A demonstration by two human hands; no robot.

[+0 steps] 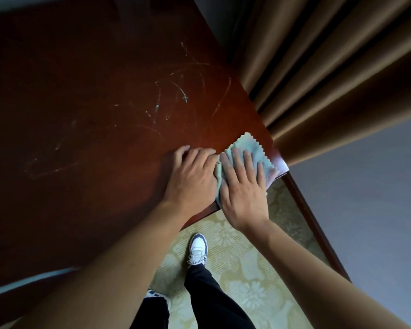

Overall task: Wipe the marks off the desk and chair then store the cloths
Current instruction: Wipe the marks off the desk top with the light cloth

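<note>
A dark red-brown wooden desk [81, 115] fills the left and middle of the view. Pale chalky marks [176, 91] streak its top, with fainter ones toward the left. A light blue-green cloth [249, 144] with a zigzag edge lies on the desk's near right corner. My right hand [243, 193] presses flat on the cloth, fingers spread. My left hand [192, 176] rests beside it on the desk, its fingers curled at the cloth's left edge. The chair is out of view.
Brown curtains [330, 79] hang just right of the desk. A grey wall [365, 198] with a dark baseboard runs along the right. Below the desk edge lies a pale patterned carpet [247, 281], with my legs and a white shoe [198, 249] on it.
</note>
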